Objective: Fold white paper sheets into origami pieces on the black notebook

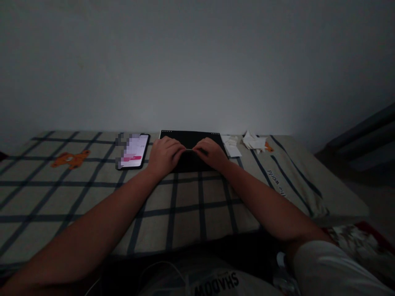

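Both of my hands are over a black flat board or notebook cover with small white marks along its far edge. My left hand is closed, its thumb and fingertips pinching one end of a thin, pale, narrow strip. At the strip's other end, my right hand pinches in the same way, fingertips a short gap from the left ones. What the strip is made of is too small and dim to tell. Several white paper pieces lie just right of the board, partly beside my right hand.
A lit phone lies left of the board. Folded white paper scraps sit farther right. Everything rests on a checked cloth against a grey wall. At lower right are a clear bottle and a heap of pale scraps.
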Action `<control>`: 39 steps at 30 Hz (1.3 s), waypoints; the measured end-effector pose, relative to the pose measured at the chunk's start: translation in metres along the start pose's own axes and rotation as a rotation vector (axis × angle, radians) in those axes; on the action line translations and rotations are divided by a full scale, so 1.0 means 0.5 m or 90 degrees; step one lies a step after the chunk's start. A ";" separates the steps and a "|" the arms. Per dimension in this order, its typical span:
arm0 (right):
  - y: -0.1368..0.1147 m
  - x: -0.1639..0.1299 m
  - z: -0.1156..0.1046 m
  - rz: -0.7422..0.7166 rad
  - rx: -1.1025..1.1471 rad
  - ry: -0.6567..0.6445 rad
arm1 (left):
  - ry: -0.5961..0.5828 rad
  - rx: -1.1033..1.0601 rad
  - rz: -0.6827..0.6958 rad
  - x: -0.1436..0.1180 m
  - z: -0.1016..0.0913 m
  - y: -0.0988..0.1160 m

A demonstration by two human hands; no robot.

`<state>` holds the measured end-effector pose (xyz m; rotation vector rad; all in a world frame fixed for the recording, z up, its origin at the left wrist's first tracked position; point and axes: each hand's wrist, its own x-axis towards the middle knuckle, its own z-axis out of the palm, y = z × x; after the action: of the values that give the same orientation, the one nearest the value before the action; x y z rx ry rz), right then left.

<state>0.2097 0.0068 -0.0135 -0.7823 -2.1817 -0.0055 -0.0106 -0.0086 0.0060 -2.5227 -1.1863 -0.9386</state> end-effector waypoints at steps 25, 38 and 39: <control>0.043 -0.005 -0.011 0.190 0.027 0.155 | 0.131 -0.157 -0.152 0.045 0.055 0.007; 0.049 -0.009 -0.013 0.172 0.061 0.170 | 0.129 -0.376 -0.317 0.042 0.078 -0.007; 0.049 -0.009 -0.013 0.168 0.071 0.174 | 0.132 -0.398 -0.328 0.043 0.078 -0.008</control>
<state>0.2293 0.0225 -0.0183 -0.9408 -1.7958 0.1344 0.0145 0.0242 -0.0116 -2.4654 -1.7231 -1.9002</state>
